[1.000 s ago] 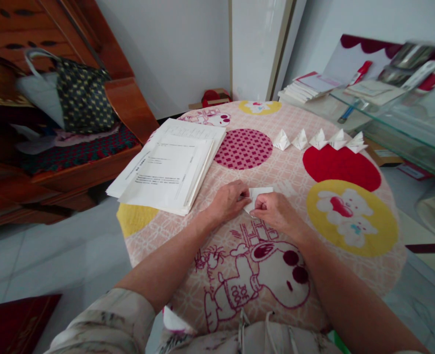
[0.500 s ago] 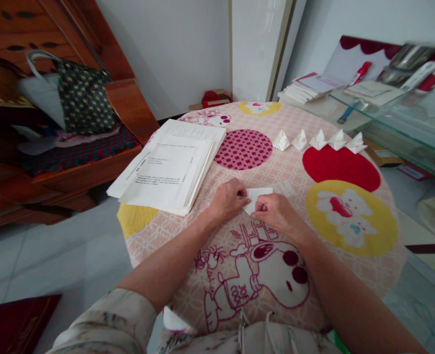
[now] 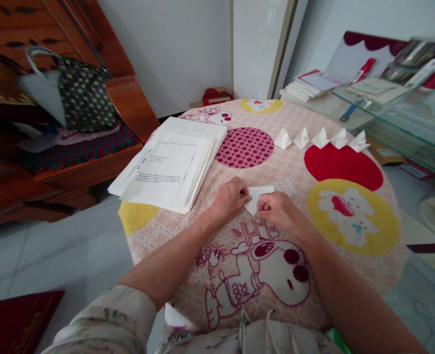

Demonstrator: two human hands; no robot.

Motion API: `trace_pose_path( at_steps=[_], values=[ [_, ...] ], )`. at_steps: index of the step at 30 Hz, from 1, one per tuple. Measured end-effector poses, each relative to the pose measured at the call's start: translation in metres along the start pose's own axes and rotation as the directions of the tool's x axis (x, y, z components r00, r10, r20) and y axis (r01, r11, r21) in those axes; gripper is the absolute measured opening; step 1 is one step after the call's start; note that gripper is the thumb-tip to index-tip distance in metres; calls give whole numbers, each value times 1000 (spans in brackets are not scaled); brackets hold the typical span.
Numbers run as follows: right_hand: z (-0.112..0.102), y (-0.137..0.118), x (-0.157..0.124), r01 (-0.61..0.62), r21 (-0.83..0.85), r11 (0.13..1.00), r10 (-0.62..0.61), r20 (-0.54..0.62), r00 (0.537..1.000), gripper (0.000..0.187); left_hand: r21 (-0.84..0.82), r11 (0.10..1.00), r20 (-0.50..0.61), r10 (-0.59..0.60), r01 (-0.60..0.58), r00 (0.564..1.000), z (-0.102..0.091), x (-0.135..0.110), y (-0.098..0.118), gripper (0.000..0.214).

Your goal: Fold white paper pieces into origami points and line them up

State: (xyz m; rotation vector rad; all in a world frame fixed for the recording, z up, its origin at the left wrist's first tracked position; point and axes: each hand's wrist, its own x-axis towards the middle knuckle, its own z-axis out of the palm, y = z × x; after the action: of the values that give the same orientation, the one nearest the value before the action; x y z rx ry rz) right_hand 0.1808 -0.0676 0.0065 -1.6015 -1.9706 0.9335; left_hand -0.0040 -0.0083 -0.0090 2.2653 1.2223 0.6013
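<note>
A small folded piece of white paper (image 3: 260, 195) lies on the round table's cartoon-print cloth (image 3: 276, 275). My left hand (image 3: 230, 198) pinches its left edge with curled fingers. My right hand (image 3: 279, 211) is closed over its lower right corner, pressing it to the cloth. Both hands meet at the paper, near the middle of the table.
A stack of printed white sheets (image 3: 173, 164) lies at the table's left. Several small folded paper shapes (image 3: 320, 138) stand in a row at the far right. A wooden bench with a patterned bag (image 3: 82, 96) is to the left, and a glass shelf with booklets (image 3: 387, 98) is to the right.
Both hands stay on the folded paper with only slight finger shifts. The view has drifted a little.
</note>
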Motion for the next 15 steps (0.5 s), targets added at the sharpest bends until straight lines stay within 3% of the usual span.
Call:
trace_pose_path(
  at_steps=[15],
  values=[
    [0, 0, 2, -18, -31, 999, 18, 6, 1000, 9, 36, 999, -9, -20, 20, 1000, 3, 0, 4, 12]
  ],
)
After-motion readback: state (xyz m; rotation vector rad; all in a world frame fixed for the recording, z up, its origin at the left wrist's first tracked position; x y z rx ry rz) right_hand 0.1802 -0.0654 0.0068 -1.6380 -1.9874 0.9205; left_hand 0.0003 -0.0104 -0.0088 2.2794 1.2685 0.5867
